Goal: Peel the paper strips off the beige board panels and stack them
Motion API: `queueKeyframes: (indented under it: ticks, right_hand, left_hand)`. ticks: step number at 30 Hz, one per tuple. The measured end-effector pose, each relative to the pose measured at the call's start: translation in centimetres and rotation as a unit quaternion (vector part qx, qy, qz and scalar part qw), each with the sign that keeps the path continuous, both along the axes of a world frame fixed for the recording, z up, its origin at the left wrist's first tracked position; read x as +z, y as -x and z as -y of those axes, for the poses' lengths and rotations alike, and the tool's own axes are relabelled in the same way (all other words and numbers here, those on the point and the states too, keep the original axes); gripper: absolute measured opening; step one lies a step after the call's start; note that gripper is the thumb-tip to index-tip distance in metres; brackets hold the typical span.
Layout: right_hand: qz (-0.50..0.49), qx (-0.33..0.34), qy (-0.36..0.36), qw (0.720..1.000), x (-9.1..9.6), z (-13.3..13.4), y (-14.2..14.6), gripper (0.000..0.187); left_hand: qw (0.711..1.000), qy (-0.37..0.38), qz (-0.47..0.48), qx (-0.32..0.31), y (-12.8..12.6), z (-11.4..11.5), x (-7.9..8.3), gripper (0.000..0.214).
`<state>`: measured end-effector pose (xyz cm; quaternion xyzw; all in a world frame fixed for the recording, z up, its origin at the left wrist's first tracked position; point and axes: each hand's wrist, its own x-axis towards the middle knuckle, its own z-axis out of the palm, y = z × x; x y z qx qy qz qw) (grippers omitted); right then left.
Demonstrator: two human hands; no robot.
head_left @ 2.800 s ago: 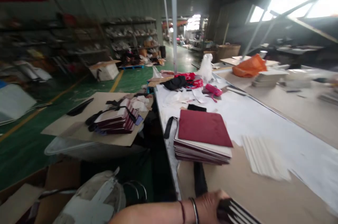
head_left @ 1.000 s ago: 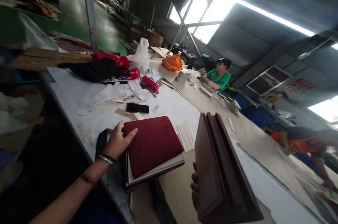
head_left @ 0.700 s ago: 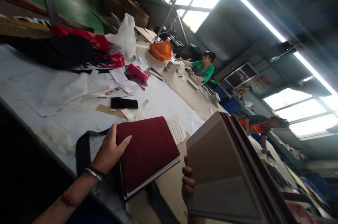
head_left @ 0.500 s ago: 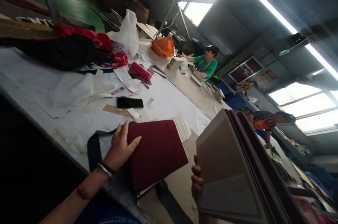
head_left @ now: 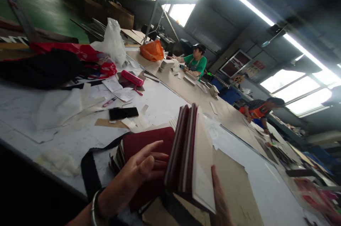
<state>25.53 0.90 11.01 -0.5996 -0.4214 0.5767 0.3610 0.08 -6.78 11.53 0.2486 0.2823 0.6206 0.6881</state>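
A bundle of dark red hard covers with pale inner faces [head_left: 204, 158] stands on edge, tilted, in front of me. My right hand [head_left: 220, 197] holds it from the right, its fingers along the pale face. My left hand [head_left: 141, 169] is open with its fingers stretched toward the bundle's left side; whether they touch it I cannot tell. Behind and under that hand lies a stack of dark red covers [head_left: 149, 139], partly hidden by it. A dark strap-like strip [head_left: 89, 174] curves around the stack's left side.
A black phone [head_left: 124, 113], a pink case [head_left: 132, 78] and paper scraps lie beyond the stack. Bags [head_left: 114, 43] are heaped at the far left. Two people [head_left: 196, 62] work farther along the table. A beige board [head_left: 234, 183] lies at right.
The bundle in my right hand has swung left, up beside the stack. My left hand has come off the stack's top toward the bundle. My view has turned slightly right.
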Motion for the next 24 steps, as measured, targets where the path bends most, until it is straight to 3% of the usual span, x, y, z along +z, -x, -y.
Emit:
queueKeyframes:
  ticks: [2,4,10,13,16,20,24]
  right_hand:
    - [-0.001,0.005,0.013,1.0,0.5,-0.5,0.0,0.063]
    - [0.026,0.028,0.002,0.999,1.1,-1.3,-0.1,0.068]
    - [0.152,0.143,-0.081,0.975,3.1,-3.6,0.3,0.07]
    - [0.224,0.145,-0.161,0.95,3.5,-4.5,1.0,0.075]
    - [0.257,0.135,-0.219,0.931,3.1,-5.4,1.7,0.075]
    - [0.245,0.199,-0.297,0.901,1.4,-6.4,2.4,0.051]
    - [0.278,0.219,-0.308,0.883,-0.1,-7.1,3.0,0.054]
  left_hand:
    - [0.996,-0.014,0.075,-0.041,-0.1,-0.2,1.3,0.071]
    - [0.995,0.003,0.089,-0.048,-0.1,-0.3,1.5,0.067]
    - [0.986,0.109,0.123,-0.036,-0.8,0.4,-0.6,0.057]
    - [0.983,0.142,0.118,0.014,-1.6,0.9,-1.1,0.057]
    - [0.979,0.146,0.122,0.067,-2.3,1.2,-1.2,0.061]
    - [0.978,0.1,0.128,0.131,-3.0,1.6,-1.5,0.064]
    - [0.971,0.089,0.143,0.167,-3.6,2.0,-2.0,0.068]
